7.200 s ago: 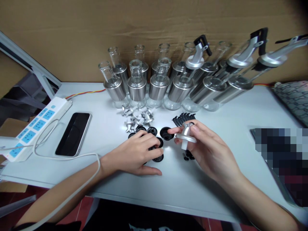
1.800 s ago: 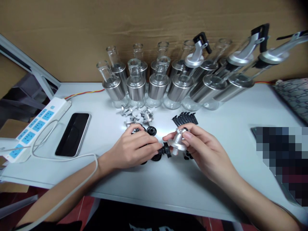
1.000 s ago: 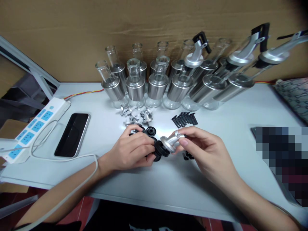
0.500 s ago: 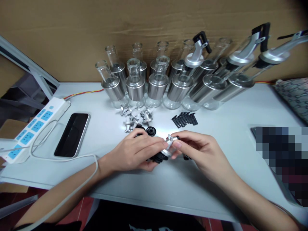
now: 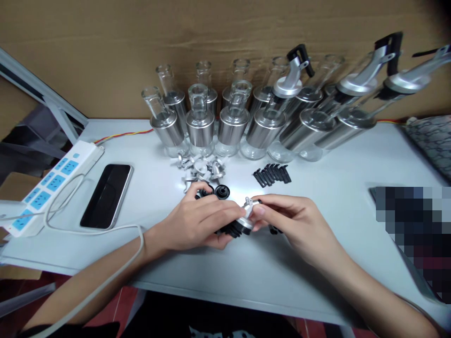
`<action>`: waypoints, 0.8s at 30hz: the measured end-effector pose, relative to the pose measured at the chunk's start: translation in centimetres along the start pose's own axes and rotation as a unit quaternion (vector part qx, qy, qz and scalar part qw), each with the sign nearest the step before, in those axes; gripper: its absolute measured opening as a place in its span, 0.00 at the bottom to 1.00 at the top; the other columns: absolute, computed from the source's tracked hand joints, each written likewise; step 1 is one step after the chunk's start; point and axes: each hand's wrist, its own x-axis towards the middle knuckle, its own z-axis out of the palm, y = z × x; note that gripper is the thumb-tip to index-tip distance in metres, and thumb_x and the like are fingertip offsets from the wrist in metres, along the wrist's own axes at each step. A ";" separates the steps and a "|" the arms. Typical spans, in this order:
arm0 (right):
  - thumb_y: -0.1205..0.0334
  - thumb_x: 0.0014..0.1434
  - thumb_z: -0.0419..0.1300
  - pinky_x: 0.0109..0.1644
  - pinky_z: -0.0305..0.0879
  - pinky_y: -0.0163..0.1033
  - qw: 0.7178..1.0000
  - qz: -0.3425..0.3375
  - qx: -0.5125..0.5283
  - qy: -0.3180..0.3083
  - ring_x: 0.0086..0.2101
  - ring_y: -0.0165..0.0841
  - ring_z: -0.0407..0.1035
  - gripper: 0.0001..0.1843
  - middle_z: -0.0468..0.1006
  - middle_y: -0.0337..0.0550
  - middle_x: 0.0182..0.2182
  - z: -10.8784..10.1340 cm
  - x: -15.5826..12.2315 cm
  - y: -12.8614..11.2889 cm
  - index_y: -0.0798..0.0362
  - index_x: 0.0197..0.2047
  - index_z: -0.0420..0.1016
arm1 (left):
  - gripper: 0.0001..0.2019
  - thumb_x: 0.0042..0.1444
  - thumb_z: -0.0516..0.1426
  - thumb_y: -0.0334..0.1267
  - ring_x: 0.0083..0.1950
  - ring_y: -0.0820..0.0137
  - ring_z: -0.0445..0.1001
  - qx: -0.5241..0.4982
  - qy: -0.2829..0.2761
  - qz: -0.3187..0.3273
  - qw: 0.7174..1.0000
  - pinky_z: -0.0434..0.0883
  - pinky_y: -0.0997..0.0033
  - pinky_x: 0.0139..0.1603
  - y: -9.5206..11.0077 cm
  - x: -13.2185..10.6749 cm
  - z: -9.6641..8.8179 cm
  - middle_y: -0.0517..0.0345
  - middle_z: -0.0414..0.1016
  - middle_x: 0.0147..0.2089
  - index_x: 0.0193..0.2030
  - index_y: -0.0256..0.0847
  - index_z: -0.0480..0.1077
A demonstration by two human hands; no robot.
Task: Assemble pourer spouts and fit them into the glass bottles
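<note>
Glass bottles [image 5: 199,126] stood in rows at twelve o'clock from the hands, with silver caps [image 5: 200,169] and black sticks [image 5: 272,174] before them. A phone [image 5: 107,195] lay at nine o'clock. The left hand [image 5: 197,225] pinched a black stopper [image 5: 232,231] and the right hand [image 5: 299,225] pinched a silver spout [image 5: 245,217], the two parts touching.

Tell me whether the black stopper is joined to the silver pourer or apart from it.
Joined, it seems: the black stopper sits flush against the silver pourer, pinched between left hand and right hand. Depth hidden.
</note>
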 end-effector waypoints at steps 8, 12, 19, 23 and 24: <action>0.55 0.48 0.69 0.32 0.78 0.33 0.999 0.040 0.017 0.011 0.24 0.30 0.76 0.08 0.81 0.39 0.23 0.0 0.0 0.4 0.51 0.28 0.83 | 0.09 0.64 0.50 0.37 0.30 0.74 0.73 0.027 0.011 -0.003 1.000 0.56 0.64 0.42 0.1 0.0 0.1 0.59 0.82 0.41 0.49 0.39 0.63; 0.55 0.47 0.70 0.32 0.77 0.32 0.998 0.056 0.036 0.004 0.24 0.29 0.76 0.07 0.82 0.39 0.23 0.1 0.0 0.4 0.50 0.28 0.83 | 0.09 0.64 0.50 0.37 0.30 0.73 0.71 0.019 0.009 -0.004 1.000 0.56 0.65 0.41 0.1 0.0 0.1 0.59 0.81 0.41 0.49 0.39 0.63; 0.55 0.55 0.63 0.34 0.76 0.37 0.997 0.000 -0.073 -0.018 0.29 0.32 0.75 0.09 0.80 0.41 0.28 0.2 0.0 0.9 0.52 0.31 0.78 | 0.10 0.62 0.50 0.37 0.32 0.71 0.70 -0.001 0.010 -0.024 1.000 0.59 0.65 0.41 0.2 0.1 -0.1 0.58 0.80 0.39 0.48 0.39 0.64; 0.62 0.58 0.59 0.41 0.71 0.40 0.953 -0.155 -0.255 0.044 0.38 0.35 0.71 0.07 0.75 0.45 0.39 0.4 -0.5 1.3 0.51 0.41 0.73 | 0.14 0.60 0.50 0.38 0.34 0.68 0.71 -0.027 0.023 -0.044 0.998 0.62 0.64 0.43 0.1 0.0 -0.1 0.54 0.79 0.38 0.51 0.36 0.64; 0.63 0.58 0.59 0.41 0.71 0.40 0.945 -0.177 -0.270 0.045 0.37 0.34 0.71 0.07 0.74 0.44 0.38 0.4 -0.6 1.3 0.51 0.41 0.72 | 0.14 0.61 0.50 0.38 0.34 0.68 0.70 -0.023 0.023 -0.043 0.999 0.62 0.63 0.43 0.1 0.0 -0.1 0.54 0.78 0.38 0.52 0.36 0.64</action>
